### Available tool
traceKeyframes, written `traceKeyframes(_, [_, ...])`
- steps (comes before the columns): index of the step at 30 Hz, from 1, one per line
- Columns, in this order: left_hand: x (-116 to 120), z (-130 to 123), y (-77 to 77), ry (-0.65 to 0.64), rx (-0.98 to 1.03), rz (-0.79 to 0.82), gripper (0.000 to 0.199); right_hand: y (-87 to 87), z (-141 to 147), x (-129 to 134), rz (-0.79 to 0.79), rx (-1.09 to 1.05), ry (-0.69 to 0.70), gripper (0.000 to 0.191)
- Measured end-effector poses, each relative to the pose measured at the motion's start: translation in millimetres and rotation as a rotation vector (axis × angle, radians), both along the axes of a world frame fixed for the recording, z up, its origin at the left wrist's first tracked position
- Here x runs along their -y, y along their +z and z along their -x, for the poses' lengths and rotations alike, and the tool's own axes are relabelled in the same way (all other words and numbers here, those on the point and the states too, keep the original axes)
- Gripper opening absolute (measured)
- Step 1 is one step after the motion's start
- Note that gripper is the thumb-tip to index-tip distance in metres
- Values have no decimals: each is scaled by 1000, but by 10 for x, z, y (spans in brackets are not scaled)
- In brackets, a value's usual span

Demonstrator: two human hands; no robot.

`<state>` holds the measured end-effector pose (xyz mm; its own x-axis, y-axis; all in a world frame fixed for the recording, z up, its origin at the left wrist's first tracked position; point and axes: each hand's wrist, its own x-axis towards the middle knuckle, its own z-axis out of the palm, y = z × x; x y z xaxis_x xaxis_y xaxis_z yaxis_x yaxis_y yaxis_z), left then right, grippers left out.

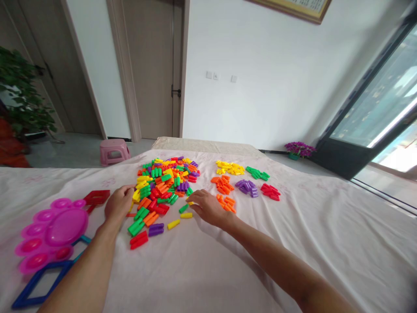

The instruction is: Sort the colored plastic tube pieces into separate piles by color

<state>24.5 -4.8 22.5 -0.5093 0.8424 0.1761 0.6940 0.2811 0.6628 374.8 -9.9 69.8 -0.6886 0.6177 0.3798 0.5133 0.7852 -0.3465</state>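
A large mixed pile of plastic pieces [166, 180] in red, green, yellow, orange and purple lies mid-table. My left hand [120, 202] is at its left edge, fingers bent over the pieces; what they hold, if anything, is hidden. At the pile's right front, my right hand [206, 206] reaches in with curled fingers, a small yellow piece showing by the fingertips. Loose yellow pieces [173, 224] lie in front of it. Sorted groups sit to the right: yellow [230, 168], green [257, 173], orange [223, 184], purple [246, 188] and red [270, 191].
On the left of the cloth-covered table [182, 278] lie a pink paw-shaped tray [67, 226], a blue square frame [42, 284] and a red frame [97, 198]. Beyond the table stand a pink stool [114, 152] and a pot of purple flowers [299, 149].
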Motion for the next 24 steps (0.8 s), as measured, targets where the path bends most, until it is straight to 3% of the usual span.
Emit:
traceKeyframes(7, [4,-20,15,14,2,7,42,-92,273,-90,-26,205,-27,9])
traceKeyframes(13, [14,-23,24,14,-7,16,43,-37,75,-125,26,-57,-117,15])
traceKeyframes(18, [7,-4,-7,13,-8,0,42,7,-619,-576,51,-349,-489,15])
traceKeyframes(24, [-17,17,-29,-4,-11,10,42,70,-1877,-1223,58,-363,-1044,26])
